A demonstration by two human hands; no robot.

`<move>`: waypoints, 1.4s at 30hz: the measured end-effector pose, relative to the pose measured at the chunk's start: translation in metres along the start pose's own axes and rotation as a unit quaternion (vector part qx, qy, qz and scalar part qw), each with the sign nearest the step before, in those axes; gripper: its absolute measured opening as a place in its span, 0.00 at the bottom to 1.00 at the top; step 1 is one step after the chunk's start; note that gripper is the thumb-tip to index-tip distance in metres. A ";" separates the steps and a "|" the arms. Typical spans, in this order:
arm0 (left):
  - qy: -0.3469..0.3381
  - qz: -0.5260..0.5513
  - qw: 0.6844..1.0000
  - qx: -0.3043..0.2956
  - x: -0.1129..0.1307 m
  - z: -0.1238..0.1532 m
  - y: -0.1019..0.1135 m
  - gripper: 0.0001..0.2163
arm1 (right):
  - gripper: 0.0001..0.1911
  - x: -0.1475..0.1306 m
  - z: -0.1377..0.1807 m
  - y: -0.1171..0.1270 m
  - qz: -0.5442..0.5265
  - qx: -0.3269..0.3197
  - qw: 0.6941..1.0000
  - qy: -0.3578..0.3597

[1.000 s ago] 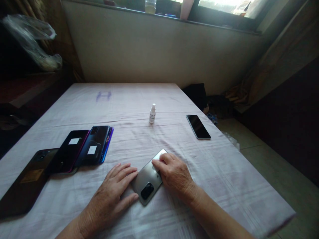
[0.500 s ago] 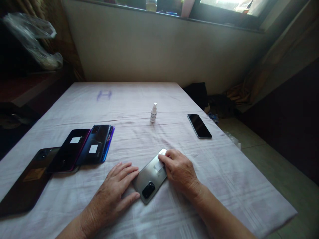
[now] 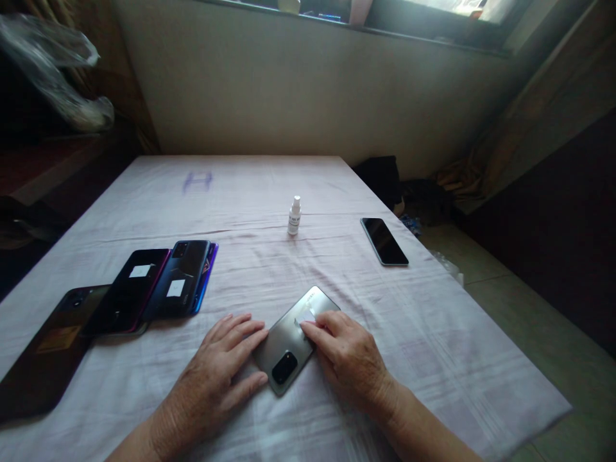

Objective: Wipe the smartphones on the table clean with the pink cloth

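A silver phone (image 3: 289, 343) lies face down on the white tablecloth (image 3: 289, 269), its camera end towards me. My left hand (image 3: 216, 375) lies flat beside it, fingers spread and touching its left edge. My right hand (image 3: 349, 356) rests on the phone's right side, fingertips pressed on a small white sticker (image 3: 306, 317) on its back.
Three dark phones lie in a row at the left: a black one (image 3: 48, 350), a purple-edged one (image 3: 129, 292) and a blue one (image 3: 185, 279), two with white stickers. A small white bottle (image 3: 294, 216) stands mid-table. Another phone (image 3: 384, 241) lies screen up at the right edge.
My right hand has slid back along the phone towards me, uncovering its far end. The left hand has stayed put.
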State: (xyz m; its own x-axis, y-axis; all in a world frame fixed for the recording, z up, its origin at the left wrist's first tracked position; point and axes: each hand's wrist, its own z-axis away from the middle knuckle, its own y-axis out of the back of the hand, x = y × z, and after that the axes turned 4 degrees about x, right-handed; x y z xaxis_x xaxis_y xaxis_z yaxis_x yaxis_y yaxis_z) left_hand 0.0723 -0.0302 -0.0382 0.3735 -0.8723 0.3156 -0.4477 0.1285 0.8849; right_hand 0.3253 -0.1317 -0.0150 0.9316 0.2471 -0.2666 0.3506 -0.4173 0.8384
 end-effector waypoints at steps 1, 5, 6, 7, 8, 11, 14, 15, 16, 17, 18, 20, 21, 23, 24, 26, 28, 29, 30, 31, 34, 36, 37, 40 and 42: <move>-0.001 0.001 1.000 -0.001 0.000 0.000 0.000 0.25 | 0.14 0.000 0.001 0.000 0.001 -0.002 1.000 0.001; -0.001 0.002 1.000 0.000 0.001 0.000 0.001 0.24 | 0.14 0.007 -0.001 0.000 0.028 0.012 0.999 -0.034; 0.001 0.003 1.000 0.000 0.001 0.000 0.001 0.24 | 0.14 0.009 -0.003 0.000 0.037 0.018 0.998 -0.050; 0.002 0.004 1.000 -0.001 0.001 0.000 0.002 0.24 | 0.14 0.010 -0.004 -0.001 0.046 0.021 0.997 -0.064; 0.004 0.005 1.000 -0.002 0.001 0.000 0.002 0.24 | 0.14 0.010 -0.005 -0.001 0.052 0.023 0.996 -0.071; 0.007 0.008 1.000 -0.008 0.001 0.000 0.002 0.24 | 0.13 0.005 -0.008 -0.004 0.051 0.017 0.997 -0.049; 0.006 0.006 1.000 -0.008 0.001 -0.001 0.002 0.24 | 0.12 0.001 -0.009 -0.005 0.040 0.006 0.999 -0.011; 0.005 0.006 1.000 -0.006 0.001 -0.001 0.002 0.25 | 0.12 0.002 -0.009 -0.005 0.038 0.002 0.999 -0.012; 0.004 0.006 1.000 -0.002 0.001 0.000 0.001 0.25 | 0.13 0.004 -0.008 -0.004 0.038 0.001 0.999 -0.021; 0.003 0.006 1.000 0.002 0.001 0.000 0.001 0.25 | 0.13 0.007 -0.007 -0.002 0.040 0.002 0.999 -0.037; 0.001 0.006 1.000 0.004 0.000 0.000 0.001 0.25 | 0.14 0.011 -0.006 -0.001 0.043 0.004 0.997 -0.057; -0.004 0.001 1.000 0.001 0.000 0.001 0.000 0.24 | 0.16 0.018 -0.003 0.002 0.051 0.014 0.995 -0.086; -0.005 -0.002 1.000 -0.002 0.000 0.001 0.000 0.24 | 0.16 0.019 -0.001 0.004 0.051 0.018 0.995 -0.087; -0.008 -0.006 1.000 -0.006 0.000 0.001 0.000 0.23 | 0.15 0.018 0.002 0.006 0.037 0.022 0.997 -0.061; -0.008 -0.007 1.000 -0.006 0.000 0.001 0.000 0.24 | 0.15 0.015 0.004 0.007 0.027 0.021 0.999 -0.037; -0.008 -0.008 1.000 -0.004 0.000 0.001 0.000 0.24 | 0.14 0.010 0.006 0.009 0.012 0.016 1.000 0.008; -0.006 -0.008 1.000 -0.004 0.001 0.001 0.001 0.23 | 0.14 0.008 0.008 0.009 0.006 0.009 1.000 0.025; -0.005 -0.008 1.000 -0.005 0.001 0.001 0.001 0.23 | 0.15 0.009 0.009 0.009 0.007 0.008 1.000 0.018; -0.004 -0.007 1.000 -0.005 0.001 0.001 0.001 0.23 | 0.15 0.011 0.009 0.009 0.012 0.009 1.000 0.002; -0.003 -0.006 1.000 -0.006 0.001 0.001 0.001 0.23 | 0.15 0.014 0.010 0.009 0.020 0.011 1.000 -0.018; -0.003 -0.002 1.000 -0.004 0.001 0.001 0.001 0.23 | 0.17 0.024 0.013 0.008 0.050 0.030 0.996 -0.072; -0.002 -0.002 1.000 -0.002 0.000 0.001 0.001 0.23 | 0.19 0.025 0.015 0.007 0.057 0.038 0.994 -0.082; -0.003 -0.002 1.000 -0.002 0.000 0.001 0.001 0.23 | 0.18 0.024 0.016 0.007 0.053 0.038 0.995 -0.079; -0.009 -0.005 1.000 0.000 0.000 0.001 0.001 0.23 | 0.16 0.014 0.017 0.007 0.016 0.022 0.999 -0.038; -0.011 -0.009 1.000 -0.002 -0.001 0.001 0.001 0.23 | 0.15 0.009 0.018 0.008 -0.009 0.016 1.000 -0.004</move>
State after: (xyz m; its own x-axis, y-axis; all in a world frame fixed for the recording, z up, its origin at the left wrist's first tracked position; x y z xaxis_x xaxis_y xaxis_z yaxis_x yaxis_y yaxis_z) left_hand 0.0712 -0.0300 -0.0379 0.3631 -0.8846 0.2927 -0.4381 0.1151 0.8915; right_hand 0.3376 -0.1481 -0.0192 0.9258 0.2478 -0.2854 0.3700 -0.4402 0.8182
